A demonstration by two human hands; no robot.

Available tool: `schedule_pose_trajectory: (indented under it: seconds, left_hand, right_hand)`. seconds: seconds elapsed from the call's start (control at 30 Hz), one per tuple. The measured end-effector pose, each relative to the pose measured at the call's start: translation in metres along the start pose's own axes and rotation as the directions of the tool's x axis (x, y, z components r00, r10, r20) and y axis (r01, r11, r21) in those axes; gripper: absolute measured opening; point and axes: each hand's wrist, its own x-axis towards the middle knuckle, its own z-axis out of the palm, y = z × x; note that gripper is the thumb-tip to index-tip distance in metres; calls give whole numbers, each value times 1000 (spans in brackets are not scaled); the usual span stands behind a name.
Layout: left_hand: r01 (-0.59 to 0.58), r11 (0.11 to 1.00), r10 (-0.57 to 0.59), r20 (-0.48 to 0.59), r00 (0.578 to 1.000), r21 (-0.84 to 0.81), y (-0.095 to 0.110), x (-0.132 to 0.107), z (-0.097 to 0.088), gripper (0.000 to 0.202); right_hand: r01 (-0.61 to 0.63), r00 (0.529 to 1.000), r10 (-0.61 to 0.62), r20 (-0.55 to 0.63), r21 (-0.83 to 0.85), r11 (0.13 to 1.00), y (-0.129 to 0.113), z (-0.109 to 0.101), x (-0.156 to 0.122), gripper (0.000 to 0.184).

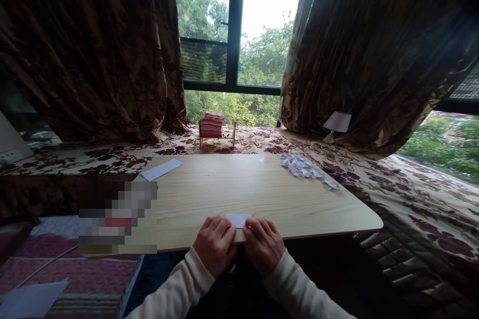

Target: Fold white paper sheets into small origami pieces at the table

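Observation:
A small white piece of paper [238,220] lies at the front edge of the pale wooden table, between my two hands. My left hand [215,241] is closed on its left end, fingers curled. At the right end, my right hand [264,241] grips the paper the same way. The fingertips and thumbs are partly hidden, so the exact pinch does not show. Several folded white paper pieces [299,165] sit in a heap at the table's far right. A stack of white paper strips [161,169] rests at the far left corner.
The wooden table [202,189] stands against a ledge with a flowered cover [168,147]. On the ledge are a small rack [216,137] with folded striped cloths [212,124] and a small white lamp [337,122]. A blurred patch [123,217] covers the table's left side.

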Motion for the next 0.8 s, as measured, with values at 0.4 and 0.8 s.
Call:
schedule_pose_trajectory:
  seconds: [0.4, 0.8]
  left_hand:
    - [54, 998, -55, 47, 997, 12, 2, 0, -1, 13]
    - [53, 996, -58, 76, 995, 70, 2, -9, -1, 17]
  right_hand:
    - [51, 998, -51, 22, -3, 999, 4, -1, 0, 19]
    - [55, 998, -56, 39, 33, 998, -2, 8, -12, 30]
